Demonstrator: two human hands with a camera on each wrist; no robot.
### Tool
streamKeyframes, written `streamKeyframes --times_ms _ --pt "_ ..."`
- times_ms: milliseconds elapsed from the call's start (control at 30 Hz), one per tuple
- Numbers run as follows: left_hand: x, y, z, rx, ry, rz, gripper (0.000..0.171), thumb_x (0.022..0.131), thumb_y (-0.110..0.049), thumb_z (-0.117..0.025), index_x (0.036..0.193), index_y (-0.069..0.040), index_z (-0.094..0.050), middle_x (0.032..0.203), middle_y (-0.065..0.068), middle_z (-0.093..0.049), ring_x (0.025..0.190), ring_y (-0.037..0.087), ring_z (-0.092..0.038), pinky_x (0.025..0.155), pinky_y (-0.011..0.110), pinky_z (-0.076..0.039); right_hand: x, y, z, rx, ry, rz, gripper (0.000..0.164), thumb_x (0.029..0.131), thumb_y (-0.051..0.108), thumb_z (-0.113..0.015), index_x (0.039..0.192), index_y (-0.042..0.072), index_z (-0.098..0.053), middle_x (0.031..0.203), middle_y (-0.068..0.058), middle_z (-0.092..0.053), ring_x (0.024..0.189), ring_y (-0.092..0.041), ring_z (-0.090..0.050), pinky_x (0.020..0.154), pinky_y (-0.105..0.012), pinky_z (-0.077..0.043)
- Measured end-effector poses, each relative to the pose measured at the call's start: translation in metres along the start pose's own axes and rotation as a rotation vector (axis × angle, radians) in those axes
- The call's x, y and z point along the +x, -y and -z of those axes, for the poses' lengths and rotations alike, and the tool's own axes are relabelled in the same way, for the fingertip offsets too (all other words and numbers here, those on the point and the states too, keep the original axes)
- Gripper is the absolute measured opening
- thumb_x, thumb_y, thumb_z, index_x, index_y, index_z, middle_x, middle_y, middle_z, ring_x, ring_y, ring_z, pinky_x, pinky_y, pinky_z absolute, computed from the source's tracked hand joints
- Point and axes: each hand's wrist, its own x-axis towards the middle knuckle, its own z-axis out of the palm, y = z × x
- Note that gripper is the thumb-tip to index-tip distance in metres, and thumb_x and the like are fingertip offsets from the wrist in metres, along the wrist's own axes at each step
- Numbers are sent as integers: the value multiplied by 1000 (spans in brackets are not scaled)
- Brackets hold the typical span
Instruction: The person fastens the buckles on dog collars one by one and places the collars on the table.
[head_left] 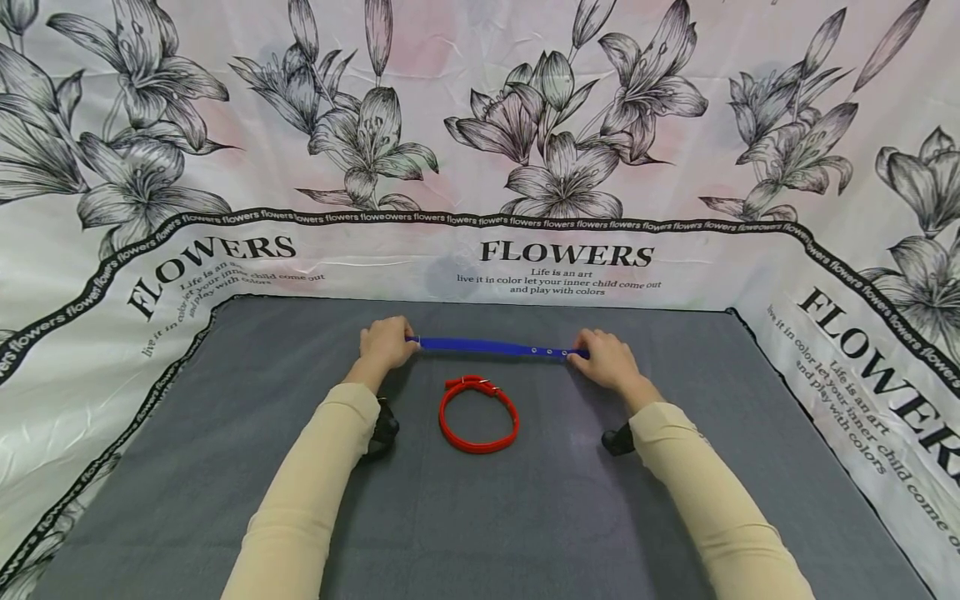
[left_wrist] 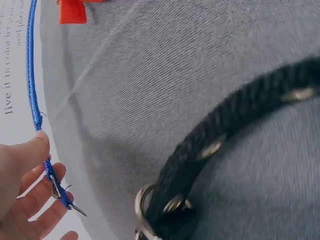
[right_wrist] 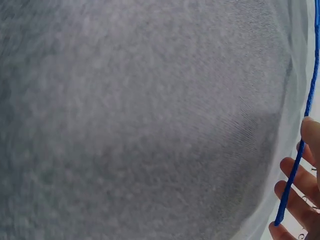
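My left hand [head_left: 386, 343] pinches the buckle end of a blue collar [head_left: 476, 344] between thumb and fingers. The metal buckle [left_wrist: 55, 186] pokes out past those fingers in the left wrist view. At the other end, beside the eyelets, my right hand [head_left: 604, 357] grips the strap, whose tip [right_wrist: 281, 215] lies across the fingers in the right wrist view. Held between both hands, the collar stretches nearly straight from side to side. A red collar [head_left: 480, 447], buckled into a ring, lies on the grey cloth just nearer to me than the blue one.
A black collar [left_wrist: 227, 112] with metal eyelets and a ring looms large in the left wrist view. Grey cloth [head_left: 487, 533] covers the table. A white flower-printed cloth [head_left: 420, 258] rises behind it and along both sides. Black devices [head_left: 619, 440] sit at both wrists.
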Motion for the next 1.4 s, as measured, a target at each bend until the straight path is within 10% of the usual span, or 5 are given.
streamKeyframes --times_ms 533,833,1400 --pt "-13 17 16 -128 -40 -98 28 93 -32 -55 108 -10 -61 108 11 -62 101 29 -56 90 49 -39 -1 5 12 81 -84 71 17 89 25 -60 95 9 -62 93 -10 -63 87 -29 -58 76 -46 -45" --pt "-23 28 20 -210 -87 -134 22 96 -19 -50 111 -9 -61 104 11 -63 77 23 -54 64 35 -42 -4 5 15 101 -165 89 9 91 16 -56 94 9 -62 86 -7 -62 77 -25 -56 69 -44 -44" --pt "-39 44 25 -451 -316 -158 18 88 -21 -63 99 -8 -69 81 11 -66 62 19 -49 54 28 -38 -12 13 26 257 -140 23 11 86 20 -64 92 10 -67 82 -5 -68 66 -17 -54 59 -30 -41"
